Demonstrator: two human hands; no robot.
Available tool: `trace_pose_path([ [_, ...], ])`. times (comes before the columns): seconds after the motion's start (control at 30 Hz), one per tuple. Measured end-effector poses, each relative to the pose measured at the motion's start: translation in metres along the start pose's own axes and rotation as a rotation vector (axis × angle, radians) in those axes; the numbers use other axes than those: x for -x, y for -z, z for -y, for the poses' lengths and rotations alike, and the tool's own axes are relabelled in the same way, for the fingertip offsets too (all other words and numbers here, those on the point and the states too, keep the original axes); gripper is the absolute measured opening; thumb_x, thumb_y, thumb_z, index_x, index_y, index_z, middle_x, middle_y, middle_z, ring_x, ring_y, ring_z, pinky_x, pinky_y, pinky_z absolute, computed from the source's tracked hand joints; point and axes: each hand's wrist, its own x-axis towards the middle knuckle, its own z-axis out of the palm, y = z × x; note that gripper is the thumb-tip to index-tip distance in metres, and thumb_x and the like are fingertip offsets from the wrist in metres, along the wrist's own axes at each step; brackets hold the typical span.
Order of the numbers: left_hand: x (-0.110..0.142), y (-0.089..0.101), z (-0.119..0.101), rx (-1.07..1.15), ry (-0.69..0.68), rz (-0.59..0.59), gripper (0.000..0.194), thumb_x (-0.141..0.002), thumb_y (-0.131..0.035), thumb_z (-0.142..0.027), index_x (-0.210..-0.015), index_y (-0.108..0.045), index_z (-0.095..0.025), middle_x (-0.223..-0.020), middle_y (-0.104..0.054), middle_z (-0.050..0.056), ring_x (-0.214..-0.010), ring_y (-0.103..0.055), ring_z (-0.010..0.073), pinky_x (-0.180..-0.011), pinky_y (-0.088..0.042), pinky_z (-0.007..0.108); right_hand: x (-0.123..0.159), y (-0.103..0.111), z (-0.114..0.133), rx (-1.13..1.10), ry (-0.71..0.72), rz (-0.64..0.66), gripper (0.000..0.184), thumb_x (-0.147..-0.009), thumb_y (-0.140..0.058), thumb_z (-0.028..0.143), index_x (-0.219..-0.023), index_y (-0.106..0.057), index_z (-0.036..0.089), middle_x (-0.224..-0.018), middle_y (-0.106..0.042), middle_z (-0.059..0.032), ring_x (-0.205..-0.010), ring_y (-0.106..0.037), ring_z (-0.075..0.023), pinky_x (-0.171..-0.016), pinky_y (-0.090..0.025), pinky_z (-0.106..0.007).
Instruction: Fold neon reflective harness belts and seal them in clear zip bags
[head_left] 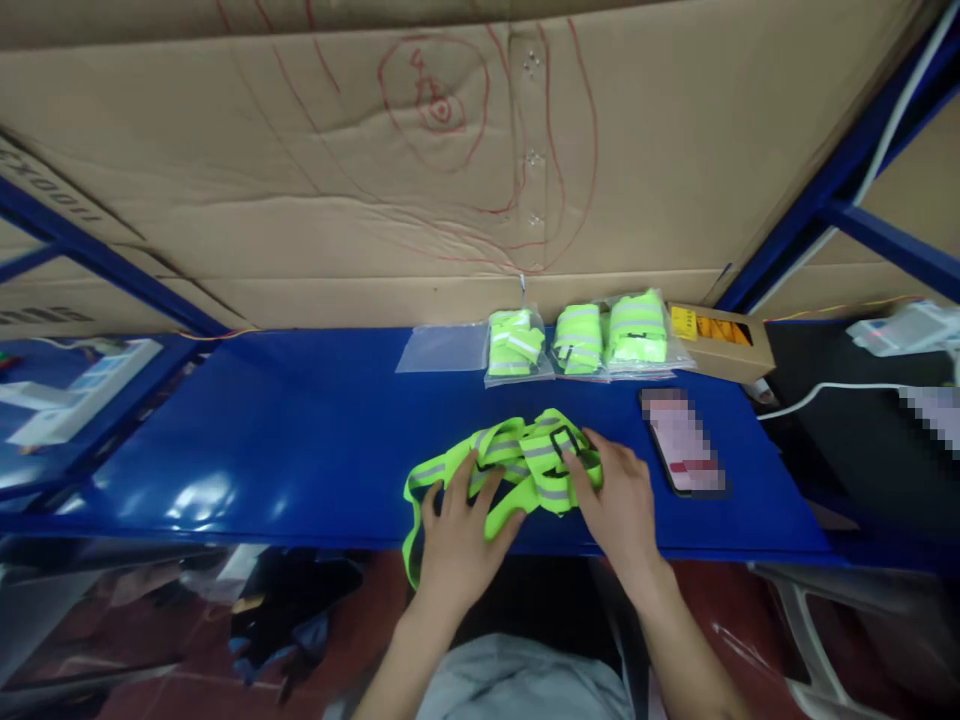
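A neon-green reflective strap (546, 488) with grey stripes and a black buckle lies on the blue table in front of me, its right part gathered in a bundle and its left part in loose loops. My left hand (459, 535) rests over the loose loops with the fingers spread, and one loop hangs over the table's front edge beside it. My right hand (621, 495) grips the bundle's right end, thumb on top near the buckle. The fingertips behind the bundle are partly hidden.
Behind the strap stand several clear bags of folded green straps (637, 328), a flat clear bag (442, 348) and a cardboard box (731, 345). A phone (681, 440) lies to the right on the blue table (247, 430). A cardboard wall (337, 180) closes off the back.
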Motion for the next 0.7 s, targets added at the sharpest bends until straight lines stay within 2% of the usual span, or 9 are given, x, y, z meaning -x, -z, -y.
trace_pose_path([
  [0.03, 0.000, 0.001, 0.004, 0.006, -0.011, -0.002, 0.046, -0.100, -0.055, -0.049, -0.141, -0.059, -0.029, -0.163, -0.040, 0.016, -0.146, -0.044, 0.0349, -0.111, -0.038, 0.058, 0.001, 0.006, -0.010, 0.057, 0.040, -0.070, 0.047, -0.104, -0.049, 0.050, -0.132, -0.064, 0.015, -0.125, -0.073, -0.0156, -0.121, -0.064, -0.0330, -0.102, -0.046, -0.048],
  [0.1, 0.001, 0.003, 0.012, 0.007, -0.025, -0.008, 0.044, -0.101, -0.054, -0.048, -0.140, -0.060, -0.030, -0.162, -0.042, 0.015, -0.145, -0.046, 0.0348, -0.110, -0.038, 0.056, 0.001, 0.022, -0.036, 0.152, 0.125, -0.126, 0.045, -0.106, -0.045, 0.044, -0.138, -0.061, 0.016, -0.137, -0.067, -0.0145, -0.133, -0.056, -0.0313, -0.110, -0.041, -0.049],
  [0.17, 0.001, 0.003, 0.018, 0.004, -0.031, -0.014, 0.044, -0.101, -0.054, -0.048, -0.141, -0.059, -0.031, -0.161, -0.042, 0.014, -0.144, -0.047, 0.0348, -0.109, -0.038, 0.056, -0.001, 0.042, -0.063, 0.274, 0.177, -0.097, 0.046, -0.108, -0.040, 0.041, -0.146, -0.055, 0.020, -0.148, -0.060, -0.0125, -0.141, -0.049, -0.0312, -0.114, -0.036, -0.052],
  [0.27, 0.000, 0.000, 0.024, 0.005, -0.039, -0.015, 0.045, -0.102, -0.052, -0.047, -0.143, -0.057, -0.032, -0.162, -0.041, 0.014, -0.143, -0.047, 0.0345, -0.108, -0.038, 0.055, -0.009, 0.068, -0.099, 0.470, 0.146, -0.051, 0.048, -0.109, -0.037, 0.041, -0.150, -0.054, 0.024, -0.161, -0.045, -0.0126, -0.147, -0.042, -0.0368, -0.112, -0.037, -0.059],
  [0.37, -0.003, -0.002, 0.026, 0.005, -0.026, -0.015, 0.043, -0.101, -0.052, -0.047, -0.140, -0.059, -0.031, -0.160, -0.042, 0.015, -0.136, -0.052, 0.0355, -0.105, -0.039, 0.055, -0.021, 0.080, -0.121, 0.584, 0.139, 0.002, 0.047, -0.108, -0.038, 0.041, -0.147, -0.058, 0.026, -0.166, -0.036, -0.0138, -0.148, -0.040, -0.0379, -0.112, -0.039, -0.058],
  [0.47, -0.009, 0.000, 0.024, 0.008, 0.008, -0.028, 0.038, -0.101, -0.053, -0.044, -0.133, -0.064, -0.029, -0.154, -0.046, 0.016, -0.128, -0.057, 0.0353, -0.102, -0.041, 0.055, -0.029, 0.080, -0.130, 0.623, 0.152, 0.030, 0.044, -0.108, -0.039, 0.041, -0.139, -0.066, 0.025, -0.165, -0.039, -0.0146, -0.148, -0.041, -0.0376, -0.113, -0.040, -0.059],
  [0.53, -0.015, 0.003, 0.023, 0.004, 0.005, -0.021, 0.034, -0.101, -0.054, -0.040, -0.130, -0.065, -0.028, -0.149, -0.050, 0.016, -0.124, -0.059, 0.0339, -0.102, -0.041, 0.055, -0.031, 0.078, -0.129, 0.589, 0.165, 0.025, 0.044, -0.108, -0.040, 0.040, -0.141, -0.064, 0.024, -0.166, -0.036, -0.0145, -0.148, -0.040, -0.0379, -0.113, -0.039, -0.061],
  [0.6, -0.022, 0.006, 0.021, -0.011, -0.032, -0.006, 0.033, -0.100, -0.054, -0.037, -0.131, -0.063, -0.029, -0.147, -0.052, 0.015, -0.123, -0.060, 0.0327, -0.105, -0.039, 0.058, -0.027, 0.074, -0.122, 0.506, 0.174, 0.013, 0.049, -0.107, -0.039, 0.039, -0.152, -0.052, 0.023, -0.170, -0.027, -0.0145, -0.150, -0.037, -0.0384, -0.114, -0.037, -0.064],
  [0.7, -0.032, 0.006, 0.018, -0.053, -0.095, -0.033, 0.047, -0.098, -0.056, -0.038, -0.144, -0.053, -0.031, -0.154, -0.047, 0.016, -0.134, -0.054, 0.0347, -0.115, -0.030, 0.062, -0.014, 0.060, -0.095, 0.342, 0.186, -0.005, 0.067, -0.106, -0.041, 0.043, -0.166, -0.020, 0.022, -0.172, -0.020, -0.0164, -0.153, -0.032, -0.0386, -0.112, -0.041, -0.064],
])
